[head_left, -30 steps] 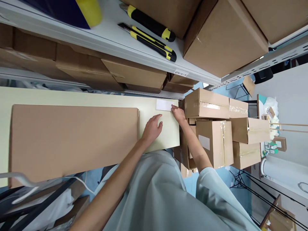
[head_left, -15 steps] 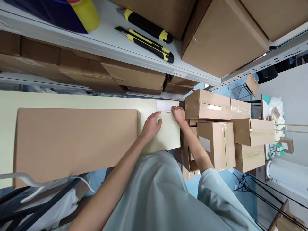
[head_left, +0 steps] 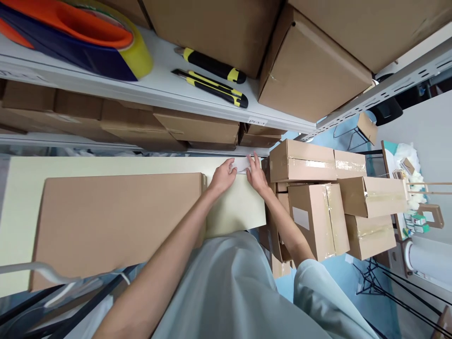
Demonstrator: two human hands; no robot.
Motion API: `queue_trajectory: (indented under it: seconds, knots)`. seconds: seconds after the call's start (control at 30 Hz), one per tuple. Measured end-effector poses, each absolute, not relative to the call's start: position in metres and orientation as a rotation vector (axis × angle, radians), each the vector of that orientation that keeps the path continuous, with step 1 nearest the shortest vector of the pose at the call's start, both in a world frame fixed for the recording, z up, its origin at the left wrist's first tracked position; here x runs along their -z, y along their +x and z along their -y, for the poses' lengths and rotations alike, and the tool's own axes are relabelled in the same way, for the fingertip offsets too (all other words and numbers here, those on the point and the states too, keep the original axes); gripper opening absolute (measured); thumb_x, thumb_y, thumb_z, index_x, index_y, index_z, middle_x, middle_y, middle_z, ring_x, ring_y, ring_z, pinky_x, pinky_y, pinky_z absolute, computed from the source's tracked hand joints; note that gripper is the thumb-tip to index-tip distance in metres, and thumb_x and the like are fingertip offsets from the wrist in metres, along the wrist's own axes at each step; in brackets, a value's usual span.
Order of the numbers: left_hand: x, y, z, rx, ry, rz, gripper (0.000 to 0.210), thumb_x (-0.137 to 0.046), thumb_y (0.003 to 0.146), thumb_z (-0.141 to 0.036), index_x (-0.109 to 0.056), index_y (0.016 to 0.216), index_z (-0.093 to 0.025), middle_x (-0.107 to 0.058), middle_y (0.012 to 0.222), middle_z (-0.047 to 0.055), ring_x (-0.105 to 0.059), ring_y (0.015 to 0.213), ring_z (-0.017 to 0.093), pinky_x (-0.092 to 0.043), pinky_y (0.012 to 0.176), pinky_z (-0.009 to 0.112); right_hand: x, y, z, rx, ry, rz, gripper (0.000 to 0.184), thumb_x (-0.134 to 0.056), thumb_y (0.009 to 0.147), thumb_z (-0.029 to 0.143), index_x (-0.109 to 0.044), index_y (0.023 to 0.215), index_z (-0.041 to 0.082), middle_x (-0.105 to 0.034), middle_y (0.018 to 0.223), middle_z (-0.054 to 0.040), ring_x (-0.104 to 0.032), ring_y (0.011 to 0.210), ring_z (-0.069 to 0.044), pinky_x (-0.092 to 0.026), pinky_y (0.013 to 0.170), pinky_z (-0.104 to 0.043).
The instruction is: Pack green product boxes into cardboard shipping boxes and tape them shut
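A small white sheet of paper (head_left: 240,164) is between my two hands near the far edge of the pale yellow tabletop (head_left: 235,207), its surface slightly bent. My left hand (head_left: 223,176) has curled fingers at the paper's left edge, with the thumb close to it. At the right edge, my right hand (head_left: 256,175) holds the paper between its thumb and raised fingers. Left of my left hand, a large flat cardboard box (head_left: 120,221) lies on the table. Exactly how the fingertips meet the paper is too small to make out.
Above the table, a metal shelf (head_left: 212,101) carries cardboard boxes, a tape dispenser (head_left: 88,47) and two utility knives (head_left: 215,65). Stacked taped boxes (head_left: 312,160) stand close by on the right. A white tube (head_left: 38,269) crosses the lower left.
The paper lay flat and is now bent between my hands. My right hand has shifted slightly left, its fingers raised, and my left hand has reached the paper's left edge. The view has tilted up.
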State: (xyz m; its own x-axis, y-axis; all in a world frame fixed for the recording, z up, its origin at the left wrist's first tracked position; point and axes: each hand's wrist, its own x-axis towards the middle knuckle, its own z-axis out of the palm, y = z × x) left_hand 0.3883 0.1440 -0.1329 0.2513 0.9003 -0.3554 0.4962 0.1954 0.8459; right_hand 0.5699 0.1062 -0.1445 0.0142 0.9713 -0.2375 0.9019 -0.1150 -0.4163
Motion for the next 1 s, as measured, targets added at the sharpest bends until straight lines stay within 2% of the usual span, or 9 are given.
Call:
queue_trajectory:
  seconds: [0.07, 0.1, 0.17, 0.33, 0.47, 0.57, 0.7, 0.83, 1.0]
  knots:
    - [0.134, 0.391, -0.153, -0.468, 1.415, -1.412, 0.056, -0.056, 0.100, -0.023, -0.061, 0.154, -0.013, -0.072, 0.153, 0.019, -0.074, 0.133, 0.026, -0.056, 0.117, 0.038, 0.143, 0.556, -0.105, -0.784, -2.090, 1.950, 0.076, -0.033, 0.111, 0.018, -0.007, 0.183, 0.019, -0.025, 0.186, -0.0220, -0.053, 0.159, -0.028, -0.058, 0.118, -0.044]
    - [0.134, 0.392, -0.157, -0.467, 1.405, -1.423, 0.055, -0.055, 0.101, -0.024, -0.061, 0.154, -0.013, -0.073, 0.152, 0.019, -0.075, 0.133, 0.025, -0.056, 0.116, 0.037, 0.143, 0.549, -0.105, -0.821, -2.070, 1.931, 0.079, -0.030, 0.111, 0.017, 0.003, 0.183, 0.019, -0.026, 0.186, -0.0222, -0.050, 0.162, -0.026, -0.054, 0.122, -0.044]
    - [0.133, 0.394, -0.162, -0.462, 1.398, -1.452, 0.051, -0.055, 0.103, -0.027, -0.062, 0.152, -0.013, -0.076, 0.146, 0.019, -0.075, 0.132, 0.024, -0.056, 0.115, 0.036, 0.143, 0.537, -0.103, -0.879, -2.029, 1.913, 0.080, -0.027, 0.112, 0.014, 0.010, 0.182, 0.020, -0.029, 0.185, -0.0203, -0.047, 0.165, -0.023, -0.048, 0.127, -0.044]
    - [0.129, 0.392, -0.168, -0.427, 1.438, -1.552, 0.054, -0.066, 0.103, -0.044, -0.064, 0.149, -0.016, -0.081, 0.136, 0.015, -0.079, 0.122, 0.026, -0.057, 0.111, 0.035, 0.144, 0.517, -0.096, -0.953, -1.936, 1.869, 0.072, -0.025, 0.115, 0.018, -0.002, 0.183, 0.024, -0.049, 0.177, -0.0128, -0.060, 0.154, -0.019, -0.050, 0.125, -0.036]
    - [0.131, 0.379, -0.175, -0.349, 1.482, -1.656, 0.053, -0.067, 0.100, -0.033, -0.065, 0.151, -0.019, -0.082, 0.133, 0.014, -0.078, 0.121, 0.030, -0.055, 0.112, 0.040, 0.151, 0.516, -0.095, -0.950, -1.881, 1.893, 0.065, -0.028, 0.116, 0.023, -0.021, 0.181, 0.022, -0.052, 0.174, -0.0112, -0.054, 0.158, -0.020, -0.045, 0.129, -0.035]
    - [0.136, 0.368, -0.180, -0.276, 1.513, -1.706, 0.063, -0.070, 0.093, -0.026, -0.063, 0.155, -0.021, -0.083, 0.126, 0.013, -0.077, 0.123, 0.034, -0.055, 0.112, 0.044, 0.160, 0.522, -0.104, -0.922, -2.017, 1.919, 0.063, -0.029, 0.115, 0.021, -0.033, 0.177, 0.015, -0.056, 0.166, -0.0179, -0.055, 0.153, -0.025, -0.045, 0.129, -0.038]
    - [0.143, 0.359, -0.182, -0.196, 1.544, -1.726, 0.051, -0.075, 0.088, -0.030, -0.075, 0.139, -0.022, -0.084, 0.121, 0.015, -0.077, 0.121, 0.038, -0.057, 0.110, 0.047, 0.175, 0.526, -0.122, -0.971, -2.250, 1.979, 0.066, -0.034, 0.113, 0.017, -0.027, 0.179, 0.011, -0.062, 0.150, -0.0216, -0.061, 0.140, -0.028, -0.050, 0.122, -0.040]
    - [0.147, 0.355, -0.182, -0.156, 1.557, -1.741, 0.045, -0.071, 0.089, -0.027, -0.076, 0.133, -0.018, -0.084, 0.117, 0.019, -0.077, 0.120, 0.040, -0.057, 0.108, 0.048, 0.188, 0.521, -0.134, -1.008, -2.339, 2.077, 0.074, -0.039, 0.109, 0.011, -0.024, 0.181, 0.017, -0.059, 0.155, -0.0216, -0.061, 0.142, -0.029, -0.051, 0.120, -0.040]
    - [0.151, 0.354, -0.181, -0.158, 1.543, -1.744, 0.036, -0.071, 0.086, -0.023, -0.078, 0.121, -0.019, -0.083, 0.117, 0.019, -0.077, 0.119, 0.040, -0.057, 0.107, 0.049, 0.197, 0.516, -0.140, -0.983, -2.358, 2.117, 0.072, -0.041, 0.111, 0.015, -0.027, 0.181, 0.026, -0.058, 0.158, -0.0186, -0.061, 0.143, -0.031, -0.052, 0.121, -0.043]
